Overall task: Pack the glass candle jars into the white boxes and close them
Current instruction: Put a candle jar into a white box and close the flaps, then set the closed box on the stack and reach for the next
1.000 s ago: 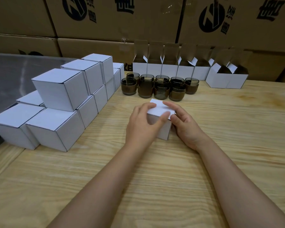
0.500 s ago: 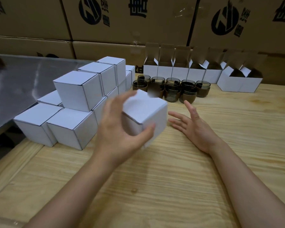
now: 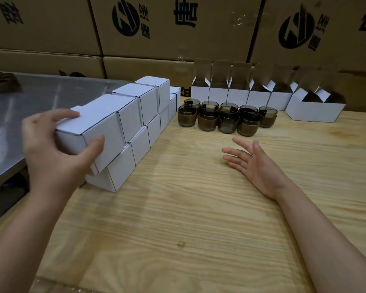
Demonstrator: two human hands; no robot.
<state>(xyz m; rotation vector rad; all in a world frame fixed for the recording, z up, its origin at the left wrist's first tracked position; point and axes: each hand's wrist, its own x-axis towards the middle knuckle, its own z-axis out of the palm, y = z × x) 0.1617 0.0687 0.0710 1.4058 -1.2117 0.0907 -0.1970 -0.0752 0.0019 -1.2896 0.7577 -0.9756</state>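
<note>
Nine jars (image 3: 228, 123), seven open boxes (image 3: 238, 96), one held box (image 3: 97, 121), two hands (image 3: 51, 149)

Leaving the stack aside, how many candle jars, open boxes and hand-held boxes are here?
Glass candle jars: 9
Open white boxes: 7
Closed white box in the left hand: 1
Total: 17

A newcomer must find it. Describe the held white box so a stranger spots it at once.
On the left of the wooden table runs a stack of closed white boxes. At its near end is one closed box. It alone is in the grip of the left hand.
</note>
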